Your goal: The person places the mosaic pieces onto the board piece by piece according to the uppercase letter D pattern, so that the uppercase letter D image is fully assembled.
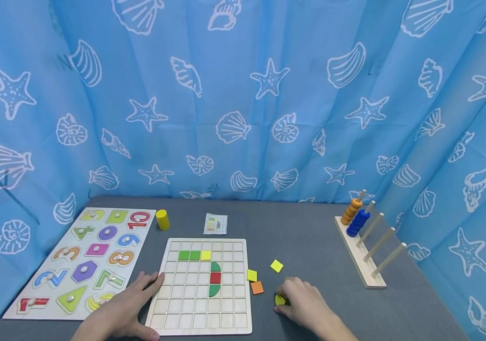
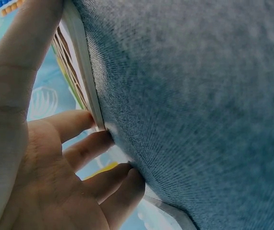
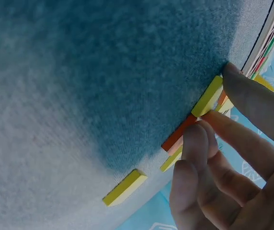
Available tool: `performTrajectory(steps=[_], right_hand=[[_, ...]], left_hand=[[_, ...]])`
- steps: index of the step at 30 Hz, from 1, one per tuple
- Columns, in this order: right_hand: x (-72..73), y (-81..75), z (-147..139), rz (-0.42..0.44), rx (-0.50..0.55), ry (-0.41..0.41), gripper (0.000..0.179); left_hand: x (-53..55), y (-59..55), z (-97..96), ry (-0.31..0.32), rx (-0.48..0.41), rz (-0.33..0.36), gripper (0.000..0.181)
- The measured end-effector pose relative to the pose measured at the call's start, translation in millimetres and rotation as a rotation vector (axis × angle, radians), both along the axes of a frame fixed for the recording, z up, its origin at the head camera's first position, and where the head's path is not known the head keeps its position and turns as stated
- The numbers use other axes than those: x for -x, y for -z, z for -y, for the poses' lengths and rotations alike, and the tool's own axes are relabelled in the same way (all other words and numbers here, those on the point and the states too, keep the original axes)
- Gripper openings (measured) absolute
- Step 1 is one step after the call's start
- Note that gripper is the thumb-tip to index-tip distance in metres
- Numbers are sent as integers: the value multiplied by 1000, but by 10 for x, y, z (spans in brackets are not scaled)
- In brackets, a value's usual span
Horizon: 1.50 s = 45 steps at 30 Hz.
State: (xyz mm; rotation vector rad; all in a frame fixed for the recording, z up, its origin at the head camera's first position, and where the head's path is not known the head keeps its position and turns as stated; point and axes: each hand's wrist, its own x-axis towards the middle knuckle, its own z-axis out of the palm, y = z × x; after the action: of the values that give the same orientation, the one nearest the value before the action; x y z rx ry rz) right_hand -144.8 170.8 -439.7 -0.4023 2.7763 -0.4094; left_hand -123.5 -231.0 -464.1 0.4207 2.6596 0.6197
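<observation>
A pale wooden grid board (image 1: pixel 187 308) lies in front of me, with green, yellow and red pieces in some squares. My left hand (image 1: pixel 125 303) rests along its left side, fingers spread: the fingertips touch the upper left edge and the thumb is at the near left corner. In the left wrist view its fingers (image 2: pixel 113 187) are fairly straight. Right of the board, my right hand (image 1: pixel 304 303) pinches a yellow block (image 3: pixel 208 97) between thumb and index finger, low at the table. Close to its other fingers lie an orange-red block (image 3: pixel 179 133) and a yellow one.
Between board and right hand lie a yellow square (image 1: pixel 252 275), an orange square (image 1: pixel 257 287) and another yellow square (image 1: pixel 276 265). A number puzzle (image 1: pixel 66 232) stands left, beside a yellow cylinder (image 1: pixel 162 219). Behind the board is a pattern card (image 1: pixel 215 224); a peg stacker (image 1: pixel 368 274) is right.
</observation>
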Motion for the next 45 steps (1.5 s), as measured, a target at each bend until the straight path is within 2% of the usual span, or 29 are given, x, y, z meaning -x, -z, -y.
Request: performTrajectory(steps=[9,11,14,18,20,22,25,27,30,37,45], right_hand=[[-61,10,-25,-47,77,-171,18],[-64,5,-17,-48,75,-166,20],[-62,4,-11,-58,60,-117,21],[-45,16,-9,-57,52,-79,14],[-43,25,-16,-54,74,-126,11],[-45,27,-25,-54,108,-208,13],[-46,28,-29,-27,169,-328,22],[-47,28,-26,-11,197,-370,26],[-48,27,-26,10,208,-352,28],[-55,28,-41,-46,153,-258,25],[-42,48,-11,-12,153,-225,27]], left_hand=[[0,3,0,2,5,3,130],[-2,-1,-5,-1,5,5,130],[-5,-2,-3,3,2,0,130],[-8,-2,3,8,4,-9,130],[-8,-1,4,8,5,-9,130],[-5,-1,5,8,4,-6,130],[-1,0,7,10,0,0,130],[1,2,9,12,-1,1,130],[2,5,11,17,-3,0,130],[3,7,12,22,-3,-8,130],[7,5,7,16,2,0,129]])
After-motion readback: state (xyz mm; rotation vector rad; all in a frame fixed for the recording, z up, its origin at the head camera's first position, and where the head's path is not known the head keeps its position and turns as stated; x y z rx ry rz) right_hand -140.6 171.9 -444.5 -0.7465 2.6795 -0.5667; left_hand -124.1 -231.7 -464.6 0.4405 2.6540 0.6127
